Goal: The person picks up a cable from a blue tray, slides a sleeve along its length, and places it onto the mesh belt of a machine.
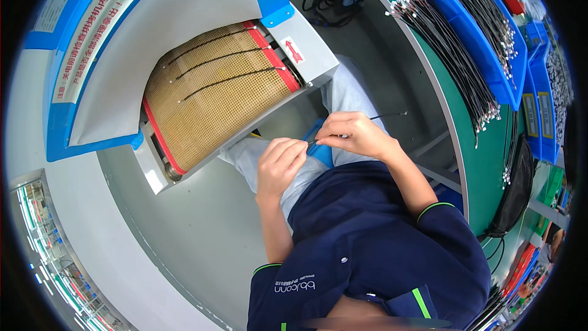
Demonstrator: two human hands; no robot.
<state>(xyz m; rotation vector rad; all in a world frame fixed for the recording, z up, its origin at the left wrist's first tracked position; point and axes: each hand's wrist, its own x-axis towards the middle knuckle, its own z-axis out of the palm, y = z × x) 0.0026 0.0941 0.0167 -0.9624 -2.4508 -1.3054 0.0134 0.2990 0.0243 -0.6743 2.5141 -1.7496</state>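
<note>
My left hand (282, 162) and my right hand (356, 134) meet above my lap. Both are closed in a pinch on one thin black cable (387, 115), a short stretch of which shows between the fingertips. Its far end, with a small connector, sticks out to the right past my right hand. What lies inside the left fingertips is too small to make out. Ahead and to the left is a tan mesh conveyor belt (208, 116) with red edges. Three black cables (229, 57) lie across it, spaced apart.
A blue-framed machine hood (165, 25) covers the belt's far left part. At my right, a green worktop (450, 86) carries a large bundle of black cables (450, 55) with white connectors. Blue bins (517, 80) stand beyond it. A black pouch (519, 190) lies near the worktop's edge.
</note>
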